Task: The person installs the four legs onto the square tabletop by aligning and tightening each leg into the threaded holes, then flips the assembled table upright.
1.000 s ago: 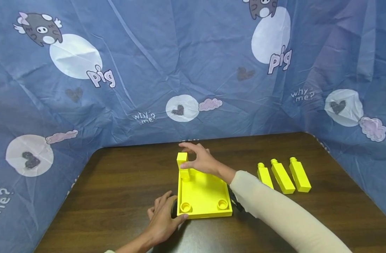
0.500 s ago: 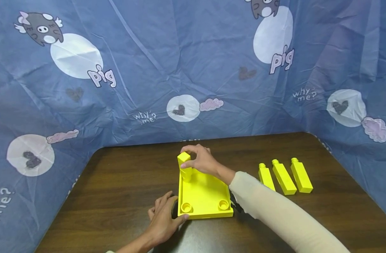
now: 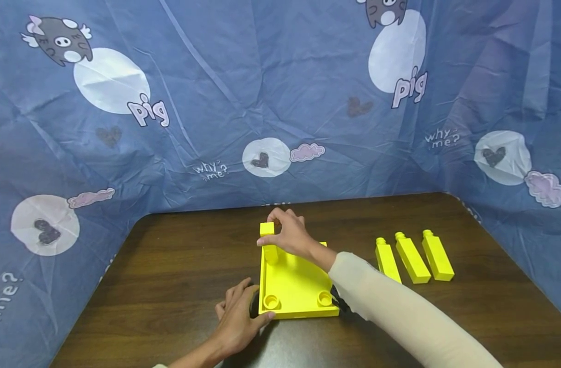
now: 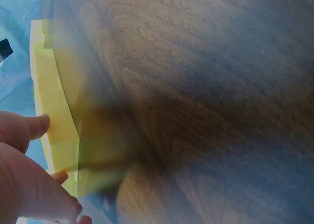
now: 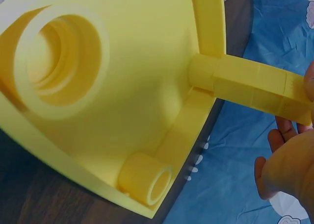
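A yellow square post [image 3: 266, 228], like a toy table leg, stands upright in the far-left corner socket of a shallow yellow tray-like board [image 3: 301, 314]. My right hand [image 3: 291, 235] pinches its upper part, thumb in front and fingers behind. In the right wrist view the post's round end [image 5: 202, 72] meets the corner, and its joint with the socket is partly hidden. My left hand [image 3: 239, 318] holds the board's near-left corner, its thumb [image 4: 39, 126] against the side wall. Two round sockets, near left [image 3: 271, 302] and near right [image 3: 325, 298], have nothing in them.
Three similar yellow posts with threaded round ends lie on the wooden table [image 3: 179, 286] at right: a left one [image 3: 388, 260], a middle one [image 3: 412, 258] and a right one [image 3: 438, 255]. A blue patterned cloth [image 3: 280, 102] hangs behind the table.
The post has turned about its upright axis in its socket. My right fingers have opened slightly and gripped it again, with the thumb now farther left. My left hand stays on the board.
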